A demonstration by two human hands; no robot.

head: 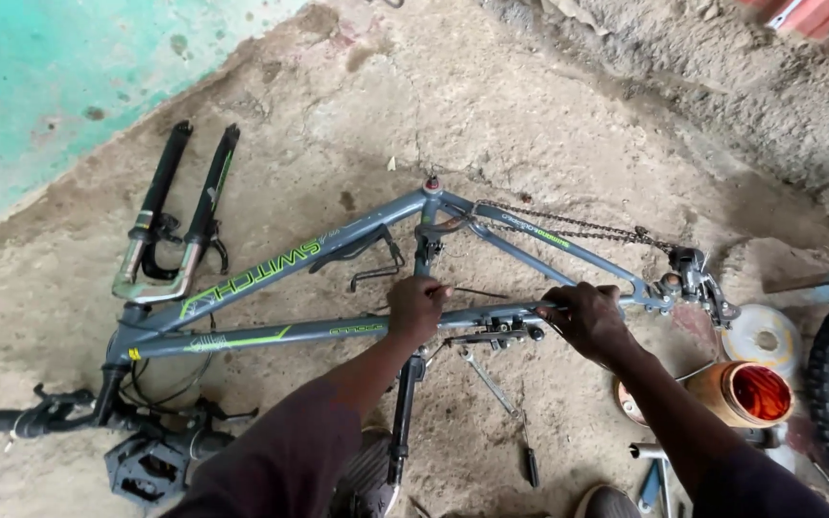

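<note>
Head view | left hand [416, 309] grip clamped on bike frame [271, 270] | right hand [587, 317] likewise

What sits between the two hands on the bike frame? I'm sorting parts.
Head view: between the left hand and right hand runs the grey frame tube, with a dark bolted bracket under it.

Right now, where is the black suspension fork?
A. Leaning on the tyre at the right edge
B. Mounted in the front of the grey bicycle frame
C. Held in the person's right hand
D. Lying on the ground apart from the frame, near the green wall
D: the black suspension fork lies loose on the ground above the grey bicycle frame, while both hands grip frame tubes.
</note>
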